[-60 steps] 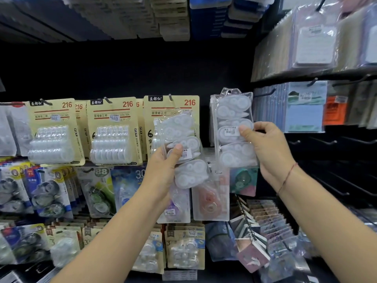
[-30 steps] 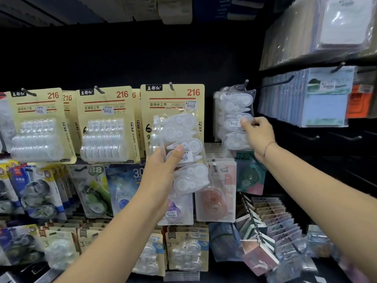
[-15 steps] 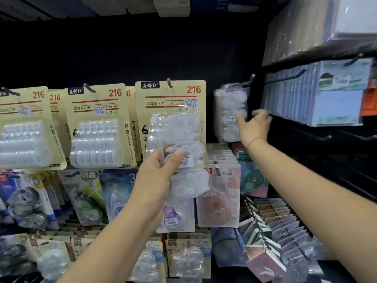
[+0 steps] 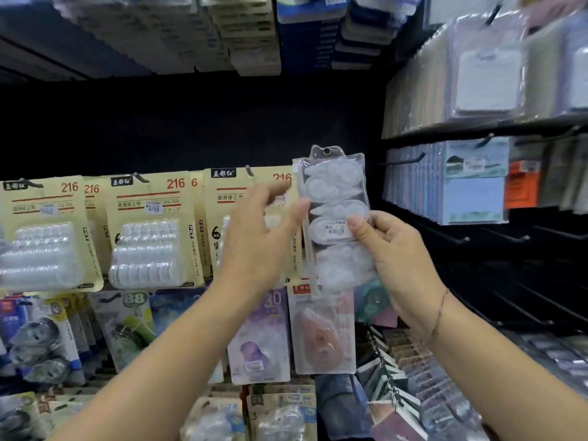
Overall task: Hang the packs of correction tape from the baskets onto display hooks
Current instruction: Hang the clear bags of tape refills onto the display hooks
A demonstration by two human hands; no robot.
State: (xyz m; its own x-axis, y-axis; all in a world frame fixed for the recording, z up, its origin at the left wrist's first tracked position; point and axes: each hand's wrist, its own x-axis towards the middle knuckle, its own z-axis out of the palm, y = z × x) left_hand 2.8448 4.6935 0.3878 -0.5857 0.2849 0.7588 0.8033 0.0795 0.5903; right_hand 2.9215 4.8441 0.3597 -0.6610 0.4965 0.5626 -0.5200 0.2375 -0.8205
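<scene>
A clear pack of white correction tapes (image 4: 334, 186) stands upright in front of the display wall, with the hang hole at its top free. My right hand (image 4: 397, 259) grips its right side, thumb pressed on the price label. My left hand (image 4: 254, 243) is just left of the pack. Its thumb tip touches the pack's left edge, and its fingers are spread loosely in front of a yellow card. I cannot see a display hook behind the pack.
Yellow "216" cards of tape refills (image 4: 152, 230) hang in a row to the left. Single correction tapes in pink and purple packs (image 4: 321, 332) hang below. At the right are stacked blue note pads (image 4: 471, 186) and bare black hooks (image 4: 458, 238).
My right hand came back from the far hook, where it left the other pack. It has taken hold of the pack my left hand held. My left hand has loosened its grip.
</scene>
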